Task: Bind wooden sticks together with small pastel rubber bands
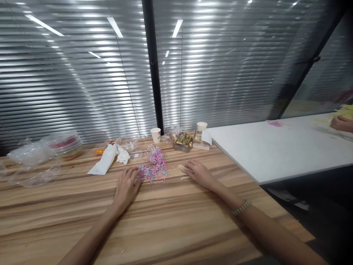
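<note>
A loose pile of small pink, purple and pale blue curled bits (151, 171) lies on the wooden table, too small to name exactly. Behind it, a clear plastic cup (151, 150) lies tipped, with more bits at its mouth. My left hand (129, 183) rests at the pile's left edge, fingers stretched and loosely bent, with no held thing visible. To the right of the pile, my right hand (198, 172) has its fingers together on a pale flat strip (182, 168). Another pale strip (184, 178) lies just below those fingers.
White paper (106, 160), a crumpled tissue (122, 156) and clear plastic containers (35, 173) lie leftward. Paper cups (156, 136) and gold wrappers (184, 141) stand at the back. A white table (248, 147) adjoins; another person's hand (341, 123) holds yellow material there.
</note>
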A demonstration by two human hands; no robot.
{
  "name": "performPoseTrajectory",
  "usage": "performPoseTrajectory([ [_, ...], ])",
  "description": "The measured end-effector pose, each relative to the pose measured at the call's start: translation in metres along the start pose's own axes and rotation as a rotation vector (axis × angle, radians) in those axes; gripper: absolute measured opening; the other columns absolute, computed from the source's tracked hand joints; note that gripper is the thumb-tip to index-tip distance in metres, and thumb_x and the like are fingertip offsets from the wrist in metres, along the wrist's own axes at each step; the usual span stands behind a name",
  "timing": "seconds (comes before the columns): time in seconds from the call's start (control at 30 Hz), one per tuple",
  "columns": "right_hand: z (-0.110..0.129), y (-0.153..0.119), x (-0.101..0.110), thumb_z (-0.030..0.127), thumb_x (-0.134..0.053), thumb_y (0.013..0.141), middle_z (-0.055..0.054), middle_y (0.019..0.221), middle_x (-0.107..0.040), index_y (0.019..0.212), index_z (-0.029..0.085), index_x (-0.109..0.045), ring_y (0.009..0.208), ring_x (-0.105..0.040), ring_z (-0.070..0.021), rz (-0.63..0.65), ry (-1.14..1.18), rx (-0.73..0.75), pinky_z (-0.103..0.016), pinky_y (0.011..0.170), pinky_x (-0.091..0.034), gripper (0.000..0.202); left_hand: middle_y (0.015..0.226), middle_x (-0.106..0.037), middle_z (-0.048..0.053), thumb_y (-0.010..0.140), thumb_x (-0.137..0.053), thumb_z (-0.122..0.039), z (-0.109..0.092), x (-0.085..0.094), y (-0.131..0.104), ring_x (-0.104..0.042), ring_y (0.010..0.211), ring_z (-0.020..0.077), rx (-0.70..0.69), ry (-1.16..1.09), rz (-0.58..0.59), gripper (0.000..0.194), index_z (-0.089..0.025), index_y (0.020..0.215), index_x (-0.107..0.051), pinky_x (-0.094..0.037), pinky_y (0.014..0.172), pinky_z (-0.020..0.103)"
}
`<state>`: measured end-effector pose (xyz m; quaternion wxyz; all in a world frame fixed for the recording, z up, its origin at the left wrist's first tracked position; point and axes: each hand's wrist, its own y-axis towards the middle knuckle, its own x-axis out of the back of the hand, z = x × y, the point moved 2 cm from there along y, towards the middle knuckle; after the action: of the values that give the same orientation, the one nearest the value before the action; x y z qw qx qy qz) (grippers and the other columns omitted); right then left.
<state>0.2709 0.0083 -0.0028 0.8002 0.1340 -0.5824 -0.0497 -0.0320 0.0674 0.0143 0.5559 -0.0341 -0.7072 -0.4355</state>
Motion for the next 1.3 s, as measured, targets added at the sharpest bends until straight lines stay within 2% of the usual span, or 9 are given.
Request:
performPoseTrajectory([
  [0.2, 0.006, -0.004, 0.007, 0.047, -0.029, 0.083, -0.002, 0.098, -0.049, 0.099, 0.015, -0.058, 0.085, -0.037, 0.0078, -0.096, 0.187, -0.158, 0.0, 0.074, -0.024, 0.046, 0.112, -0.055, 0.007, 0.084, -0.048, -0.028, -0.022, 0.007, 0.0, -0.041, 0.112, 0.0216, -0.077, -0.127, -0.061, 0.023, -0.018, 0.104, -0.057, -0.036, 0.093, 0.038],
  [0.33, 0.018, -0.002, 0.012, 0.052, -0.036, 0.078, -0.003, 0.104, -0.048, 0.105, 0.012, -0.054, 0.088, -0.043, 0.0078, -0.177, 0.57, -0.213, 0.001, 0.076, -0.034, 0.051, 0.109, -0.056, 0.006, 0.085, -0.047, -0.026, -0.037, 0.009, -0.002, -0.045, 0.109, 0.0196, -0.07, -0.279, -0.058, 0.021, -0.019, 0.102, -0.058, -0.037, 0.093, 0.038],
  [0.43, 0.04, -0.005, 0.01, 0.062, -0.04, 0.071, -0.007, 0.109, -0.046, 0.112, 0.007, -0.045, 0.081, -0.047, 0.008, -0.057, 0.926, -0.233, 0.0, 0.069, -0.039, 0.069, 0.106, -0.059, 0.006, 0.083, -0.051, -0.031, -0.047, 0.009, -0.004, -0.05, 0.102, 0.0179, -0.017, -0.398, -0.016, 0.026, -0.019, 0.105, -0.057, -0.04, 0.091, 0.035],
  [0.57, 0.074, -0.017, 0.001, 0.06, -0.045, 0.068, -0.006, 0.112, -0.044, 0.112, 0.008, -0.042, 0.083, -0.048, 0.0089, 0.123, 1.108, -0.238, 0.002, 0.069, -0.041, 0.068, 0.101, -0.062, 0.006, 0.073, -0.061, -0.041, -0.068, 0.014, -0.006, -0.054, 0.095, 0.0194, -0.011, -0.511, 0.138, 0.04, -0.02, 0.107, -0.058, -0.041, 0.085, 0.033],
  [0.73, 0.096, -0.029, -0.012, 0.06, -0.041, 0.071, -0.006, 0.105, -0.047, 0.108, 0.008, -0.039, 0.083, -0.047, 0.01, 0.29, 1.118, -0.093, 0.003, 0.072, -0.042, 0.064, 0.077, -0.066, 0.004, 0.071, -0.062, -0.04, -0.088, 0.015, -0.008, -0.059, 0.071, 0.0163, 0.301, -0.811, 0.388, 0.026, -0.016, 0.079, -0.067, -0.044, 0.065, 0.024],
  [0.83, 0.099, -0.032, -0.014, 0.06, -0.04, 0.071, -0.006, 0.098, -0.048, 0.104, 0.006, -0.041, 0.077, -0.046, 0.0105, 0.324, 1.052, -0.09, 0.003, 0.068, -0.04, 0.063, 0.075, -0.067, 0.005, 0.071, -0.061, -0.04, -0.093, 0.009, -0.011, -0.06, 0.069, 0.0169, 0.412, -0.956, 0.481, 0.027, -0.014, 0.075, -0.068, -0.043, 0.06, 0.023],
  [1.03, 0.091, -0.028, -0.015, 0.055, -0.045, 0.07, -0.006, 0.093, -0.051, 0.106, 0.006, -0.043, 0.072, -0.046, 0.0103, 0.33, 1.065, -0.162, 0.004, 0.063, -0.038, 0.061, 0.078, -0.067, 0.006, 0.069, -0.063, -0.037, -0.09, 0.003, -0.012, -0.059, 0.07, 0.0157, 0.454, -1.087, 0.477, 0.027, -0.013, 0.081, -0.069, -0.043, 0.063, 0.022],
  [1.17, 0.073, -0.02, -0.02, 0.057, -0.044, 0.069, -0.008, 0.098, -0.05, 0.118, 0.007, -0.036, 0.067, -0.046, 0.0092, 0.237, 1.1, -0.234, 0.0, 0.06, -0.039, 0.07, 0.073, -0.066, 0.007, 0.065, -0.067, -0.038, -0.087, 0.002, -0.013, -0.058, 0.066, 0.0145, 0.548, -1.072, 0.429, 0.029, -0.011, 0.077, -0.066, -0.042, 0.059, 0.021],
  [1.3, 0.069, -0.018, -0.021, 0.061, -0.043, 0.069, -0.008, 0.108, -0.048, 0.118, 0.008, -0.043, 0.072, -0.049, 0.0069, 0.221, 1.029, -0.229, -0.003, 0.061, -0.041, 0.072, 0.07, -0.065, 0.008, 0.061, -0.07, -0.036, -0.082, -0.003, -0.013, -0.059, 0.064, 0.0144, 0.623, -1.228, 0.403, 0.031, -0.009, 0.075, -0.062, -0.044, 0.06, 0.022],
])
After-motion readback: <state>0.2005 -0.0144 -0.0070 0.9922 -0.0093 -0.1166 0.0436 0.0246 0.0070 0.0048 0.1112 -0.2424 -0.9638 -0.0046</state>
